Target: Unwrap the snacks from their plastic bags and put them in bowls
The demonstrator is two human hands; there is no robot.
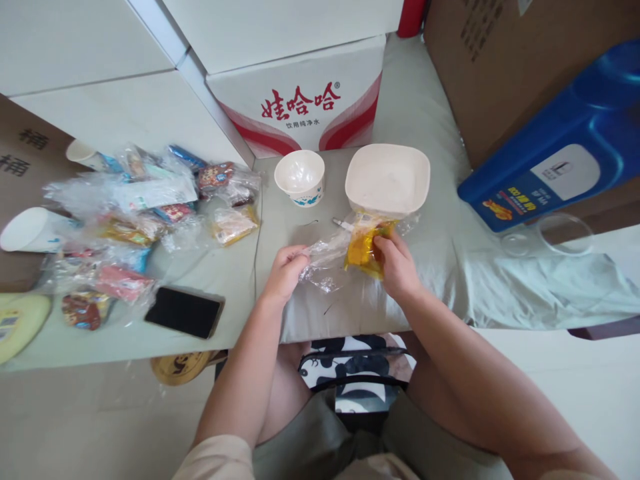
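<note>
Both my hands work on a clear plastic bag with yellow-orange food inside, lying on the grey-green cloth. My left hand pinches the crumpled open end of the bag. My right hand grips the end that holds the yellow food. Just behind the bag stand a square cream bowl and a smaller round white paper bowl, both empty as far as I can see.
A heap of wrapped snacks in clear bags covers the left side. A black phone lies near the front edge. White paper cups stand far left. A white carton with red print is behind; a blue container sits right.
</note>
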